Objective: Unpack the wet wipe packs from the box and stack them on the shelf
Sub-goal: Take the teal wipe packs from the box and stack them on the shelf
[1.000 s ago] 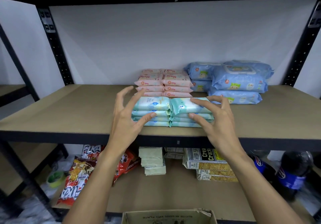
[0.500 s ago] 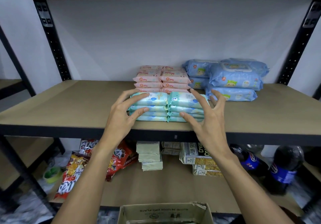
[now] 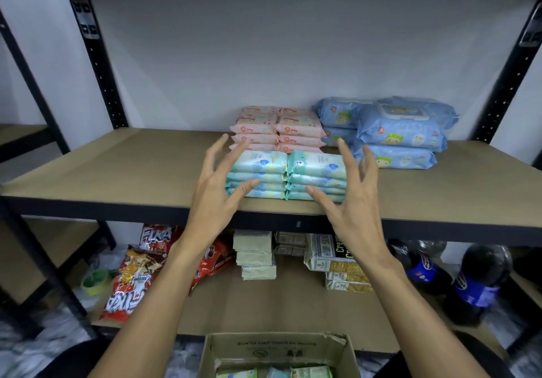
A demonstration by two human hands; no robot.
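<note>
Both hands are spread open with fingers splayed, gripping nothing. The left hand (image 3: 215, 190) hovers at the left end of the two mint-green stacks of wipe packs (image 3: 286, 176), which sit side by side near the front edge of the shelf (image 3: 117, 172); its thumb lies over the lower packs, though contact cannot be told. The right hand (image 3: 350, 198) is at the stacks' right end, its thumb near the bottom packs. Beyond the fingertips lie pink packs (image 3: 278, 128), with blue packs (image 3: 396, 134) past the right hand. Below the wrists, the open box (image 3: 278, 351) holds more packs.
</note>
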